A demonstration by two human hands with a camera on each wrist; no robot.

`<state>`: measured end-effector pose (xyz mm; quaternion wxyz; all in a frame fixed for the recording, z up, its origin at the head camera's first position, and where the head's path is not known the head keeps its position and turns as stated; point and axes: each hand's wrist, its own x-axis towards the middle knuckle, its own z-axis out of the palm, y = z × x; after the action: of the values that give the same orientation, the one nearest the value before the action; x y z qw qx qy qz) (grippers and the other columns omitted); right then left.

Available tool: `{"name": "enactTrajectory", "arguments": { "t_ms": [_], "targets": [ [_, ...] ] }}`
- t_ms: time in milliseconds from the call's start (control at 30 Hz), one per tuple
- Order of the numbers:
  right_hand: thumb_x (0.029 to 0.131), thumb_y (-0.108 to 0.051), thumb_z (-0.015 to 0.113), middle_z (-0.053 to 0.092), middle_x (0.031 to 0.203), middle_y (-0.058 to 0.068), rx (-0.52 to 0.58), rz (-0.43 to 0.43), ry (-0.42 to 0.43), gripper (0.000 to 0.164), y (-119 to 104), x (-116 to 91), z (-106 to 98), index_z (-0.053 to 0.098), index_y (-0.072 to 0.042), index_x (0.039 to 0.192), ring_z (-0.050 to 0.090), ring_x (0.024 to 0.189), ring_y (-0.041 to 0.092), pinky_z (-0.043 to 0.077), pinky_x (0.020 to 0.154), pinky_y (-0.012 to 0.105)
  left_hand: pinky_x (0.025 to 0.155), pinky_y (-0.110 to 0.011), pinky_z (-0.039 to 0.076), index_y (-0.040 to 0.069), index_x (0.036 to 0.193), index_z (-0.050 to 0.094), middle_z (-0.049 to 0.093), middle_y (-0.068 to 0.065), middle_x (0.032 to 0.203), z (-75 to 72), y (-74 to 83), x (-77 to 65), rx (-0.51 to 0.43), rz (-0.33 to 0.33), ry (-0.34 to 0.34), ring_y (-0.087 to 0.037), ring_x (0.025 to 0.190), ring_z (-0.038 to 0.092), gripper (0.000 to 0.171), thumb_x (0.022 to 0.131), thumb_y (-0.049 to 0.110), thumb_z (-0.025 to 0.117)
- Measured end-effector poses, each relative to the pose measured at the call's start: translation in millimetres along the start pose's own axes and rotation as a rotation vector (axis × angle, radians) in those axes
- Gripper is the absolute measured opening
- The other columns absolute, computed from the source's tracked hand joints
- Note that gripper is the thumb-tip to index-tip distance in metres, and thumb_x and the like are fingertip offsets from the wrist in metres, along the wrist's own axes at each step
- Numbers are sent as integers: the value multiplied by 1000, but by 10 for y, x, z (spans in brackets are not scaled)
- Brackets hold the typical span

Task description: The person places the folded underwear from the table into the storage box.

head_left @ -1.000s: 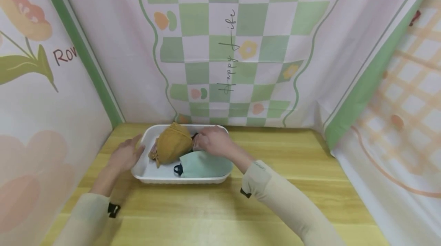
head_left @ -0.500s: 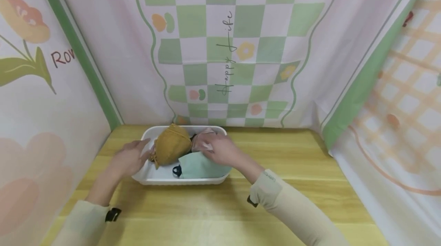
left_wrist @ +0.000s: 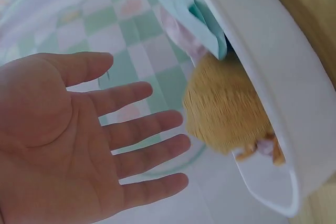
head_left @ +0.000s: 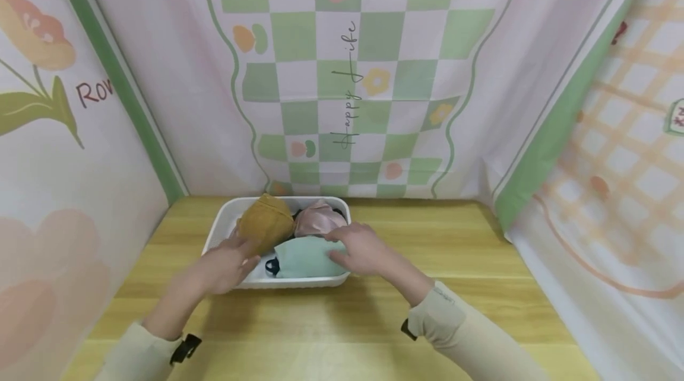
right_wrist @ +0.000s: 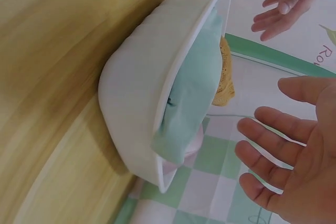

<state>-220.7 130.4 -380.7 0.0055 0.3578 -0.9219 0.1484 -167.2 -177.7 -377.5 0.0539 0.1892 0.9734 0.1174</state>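
A white plastic tray (head_left: 296, 283) holds a mustard-yellow cloth bundle (head_left: 269, 219), a satiny pink cloth bundle (head_left: 317, 218) and a mint-green cloth bundle (head_left: 306, 257). A small dark loop (head_left: 272, 266) sticks out at the mint bundle's left end. My left hand (head_left: 224, 265) hovers over the tray's front left corner, nearest the mustard bundle. In the left wrist view its fingers are spread, with an empty palm. Above the tray's right end is my right hand (head_left: 366, 250), close to the mint bundle; the right wrist view shows its fingers loosely extended, holding nothing.
The tray sits at the back left of a wood-grain table (head_left: 331, 333). Behind it hangs a checkered curtain (head_left: 347, 102), and printed fabric (head_left: 614, 161) closes off the right side. More fabric (head_left: 80, 191) borders the left.
My right hand has let go of the pink bundle and drawn back toward the right front. My left hand has moved from the tray's left rim to the right and nearer.
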Motion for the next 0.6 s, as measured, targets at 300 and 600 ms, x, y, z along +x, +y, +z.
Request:
{"name": "enactTrajectory", "arguments": {
  "t_ms": [300, 600],
  "targets": [
    [96, -26, 65, 73, 113, 6, 31, 55, -27, 31, 87, -366, -79, 70, -6, 120, 66, 110, 26, 53, 98, 48, 111, -61, 41, 5, 145, 50, 55, -25, 142, 88, 299, 27, -72, 107, -85, -45, 134, 50, 47, 104, 29, 51],
    [96, -26, 63, 74, 111, 7, 18, 116, -25, 31, 365, -666, -218, 69, -6, 119, 69, 103, 24, 57, 90, 46, 112, -57, 43, 10, 144, 53, 58, -19, 141, 83, 473, 74, -71, 214, -135, -39, 134, 52, 43, 105, 28, 50]
  ]
}}
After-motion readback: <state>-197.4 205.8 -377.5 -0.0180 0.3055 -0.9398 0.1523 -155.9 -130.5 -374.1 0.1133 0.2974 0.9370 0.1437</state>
